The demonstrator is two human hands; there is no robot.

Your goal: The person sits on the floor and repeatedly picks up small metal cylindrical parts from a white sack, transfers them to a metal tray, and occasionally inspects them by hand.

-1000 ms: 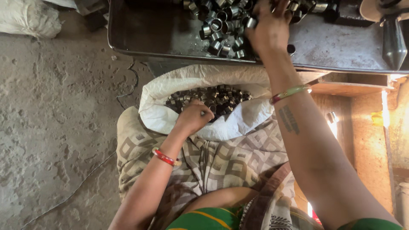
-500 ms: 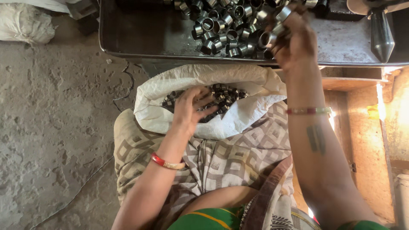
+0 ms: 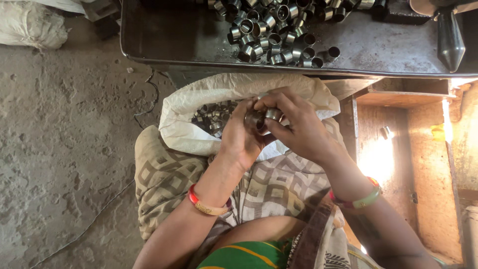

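In the head view, two short metal rings are held together over the open mouth of a white sack that rests in the lap. The left hand is curled about the larger ring, pinched between thumb and fingers; the right hand is closed on the smaller one from the other side, so that the two pieces touch. Whether one ring sits inside the other cannot be told.

By the look of it, the work is far from done: the sack holds many dark rings, and a heap of loose rings lies on the metal tray above.

A dark cone-shaped tool stands at the tray's right end. A patterned cloth is spread under the sack, bangles are worn at both wrists, and a concrete floor lies to the left. Nothing stands between the hands and the sack.
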